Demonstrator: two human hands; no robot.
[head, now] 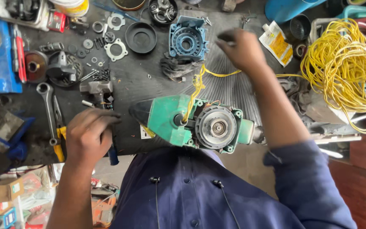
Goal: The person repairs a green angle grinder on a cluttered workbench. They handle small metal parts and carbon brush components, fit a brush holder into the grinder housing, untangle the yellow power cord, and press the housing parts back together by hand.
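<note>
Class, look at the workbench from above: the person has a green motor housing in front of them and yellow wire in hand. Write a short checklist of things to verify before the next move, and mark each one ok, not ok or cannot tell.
1. Green motor housing lies flat on the bench, at its near edge: ok.
2. Right hand grips the yellow wire: cannot tell, the hand is blurred.
3. Yellow wire runs from the housing up toward the right hand: ok.
4. Left hand is on a tool: ok, it rests on a blue-handled tool; its kind is hidden.
5. Wire coil lies untangled: not ok, it is a loose heap.
6. Small washers and screws are gathered: not ok, scattered.
</note>
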